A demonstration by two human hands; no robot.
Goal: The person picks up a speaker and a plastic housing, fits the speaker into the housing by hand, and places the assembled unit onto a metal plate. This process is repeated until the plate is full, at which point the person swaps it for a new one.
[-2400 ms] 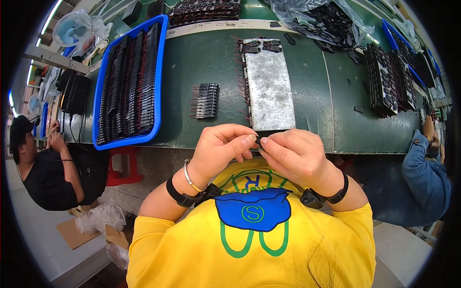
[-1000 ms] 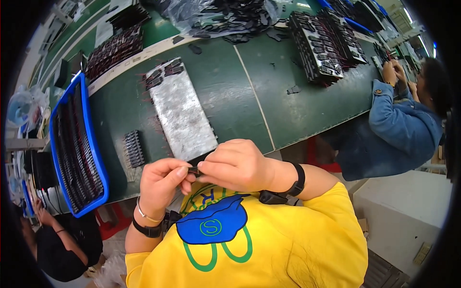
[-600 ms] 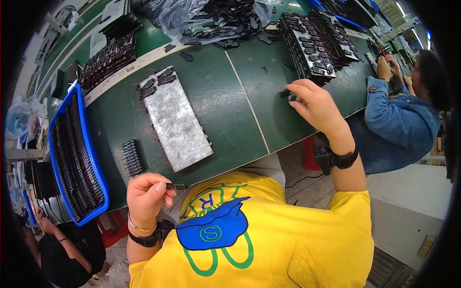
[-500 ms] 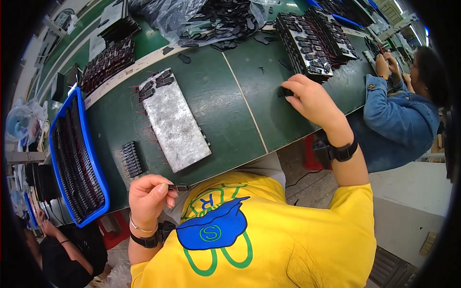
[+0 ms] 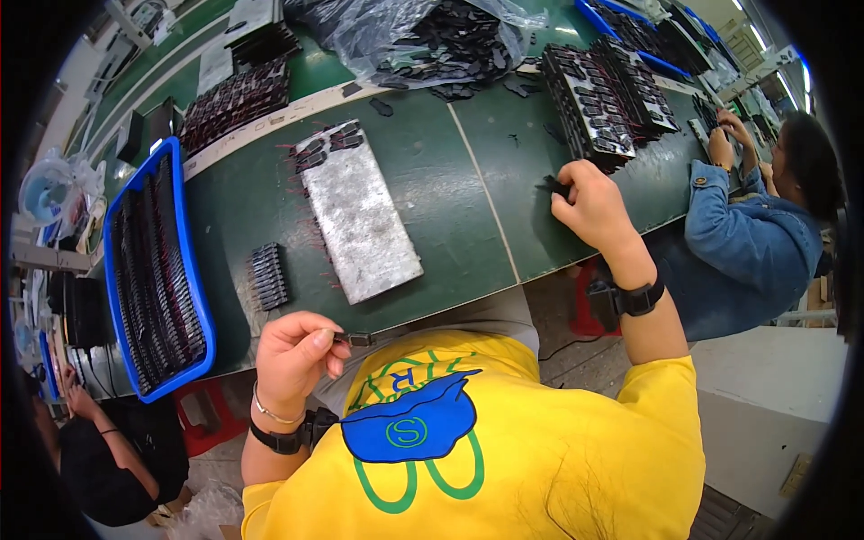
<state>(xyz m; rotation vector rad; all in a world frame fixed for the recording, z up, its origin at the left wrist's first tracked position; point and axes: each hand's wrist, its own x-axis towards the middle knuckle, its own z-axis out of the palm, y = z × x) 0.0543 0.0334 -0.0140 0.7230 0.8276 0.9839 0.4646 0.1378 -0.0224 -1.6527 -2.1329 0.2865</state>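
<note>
A small black rectangular component (image 5: 360, 339) sits at the near edge of the green worktop (image 5: 436, 193), jutting from the fingers of the left hand (image 5: 297, 355). A small, flat black piece (image 5: 554, 186) is over the worktop at the right hand's fingertips, its outline blurred. The step in hand appears to be handling two separate pieces, one per hand; the next move calls for a steady pinch on both, I judge.

The left hand is closed in a pinch, thumb against index finger, on the component's end. The right hand (image 5: 592, 209) is well apart from it, thumb and forefinger drawn together and seemingly grasping the flat piece, the other fingers curled.

Beyond the left hand lies a grey rectangular metal plate (image 5: 364, 225), with black components and red wires along its far end. Left of it stands a short row of black components (image 5: 268, 276), then a blue plastic tray (image 5: 199, 301) packed with more. Farther back, a clear plastic bag (image 5: 346, 40) spills black flat pieces (image 5: 459, 40); stacked plates (image 5: 585, 99) stand near the right hand.
</note>
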